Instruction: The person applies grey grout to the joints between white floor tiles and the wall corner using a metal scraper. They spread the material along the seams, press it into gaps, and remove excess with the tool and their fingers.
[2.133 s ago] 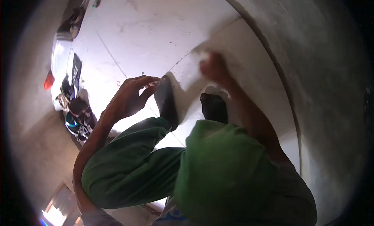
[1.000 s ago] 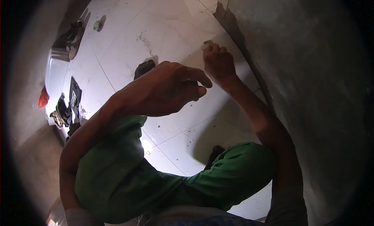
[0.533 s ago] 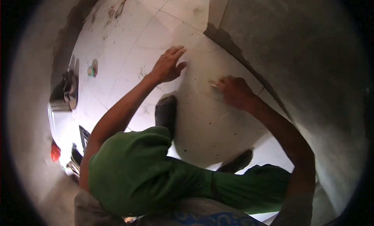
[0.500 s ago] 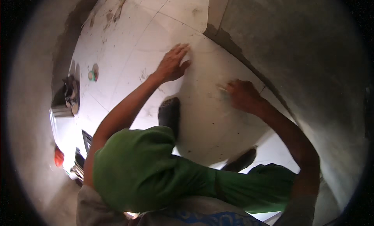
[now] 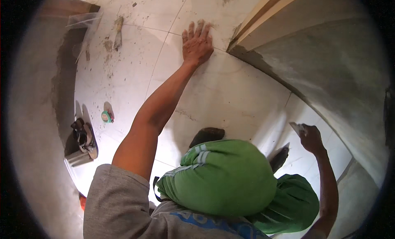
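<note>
My left hand (image 5: 198, 47) presses flat on the white tiled floor (image 5: 230, 90), fingers spread, beside a tile joint and close to the corner of the wall. Off to the right, my right hand (image 5: 311, 138) is closed around a small flat-bladed scraper (image 5: 295, 128). Its pale blade points away from my fingers; the handle is hidden in my grip. Whether the blade touches the floor, I cannot tell. Crumbs of dirt and smudges mark the tiles around my left hand.
A grey wall (image 5: 312, 53) runs along the right, with a board-like edge (image 5: 267, 20) at its corner. At the left lie a spatula-like tool (image 5: 118, 33), a green tape measure (image 5: 107, 116) and a pair of shoes (image 5: 84, 136). My green-clad knee (image 5: 230, 177) is below.
My left hand has moved forward and now lies with fingers spread. The right hand, with the scraper, has swung right and back toward me. My body and view have shifted.
</note>
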The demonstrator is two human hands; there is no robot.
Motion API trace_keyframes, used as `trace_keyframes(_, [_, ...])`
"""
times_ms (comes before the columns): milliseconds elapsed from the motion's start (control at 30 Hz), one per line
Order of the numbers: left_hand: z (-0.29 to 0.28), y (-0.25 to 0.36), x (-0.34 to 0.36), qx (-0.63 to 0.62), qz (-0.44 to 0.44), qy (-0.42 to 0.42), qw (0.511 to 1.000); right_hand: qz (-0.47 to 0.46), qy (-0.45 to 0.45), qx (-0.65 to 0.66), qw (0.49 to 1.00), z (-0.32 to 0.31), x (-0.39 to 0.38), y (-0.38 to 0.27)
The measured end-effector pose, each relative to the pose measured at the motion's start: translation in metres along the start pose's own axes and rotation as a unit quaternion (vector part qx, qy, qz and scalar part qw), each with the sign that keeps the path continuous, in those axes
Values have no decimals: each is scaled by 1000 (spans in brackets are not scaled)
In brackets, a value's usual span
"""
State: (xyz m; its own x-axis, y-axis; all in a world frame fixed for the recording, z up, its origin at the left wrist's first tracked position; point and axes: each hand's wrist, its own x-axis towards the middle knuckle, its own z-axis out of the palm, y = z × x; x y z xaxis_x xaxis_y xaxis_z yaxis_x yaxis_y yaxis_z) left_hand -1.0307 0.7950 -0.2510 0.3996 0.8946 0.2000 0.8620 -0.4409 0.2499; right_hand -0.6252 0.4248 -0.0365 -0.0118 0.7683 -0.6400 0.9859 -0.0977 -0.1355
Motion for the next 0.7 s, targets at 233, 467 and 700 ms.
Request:
trace_keyframes(233, [10,18,8,-55,205,-53,976,58,45,319,945,28,6,-74])
trace_keyframes(467, [5,7,12,-33,138,-39,989,43,105,362,925,-46,4,-167])
trace_keyframes(700, [-44,25,-73,-87,217,-185,955,-12,47,279,959,-60,56,-242])
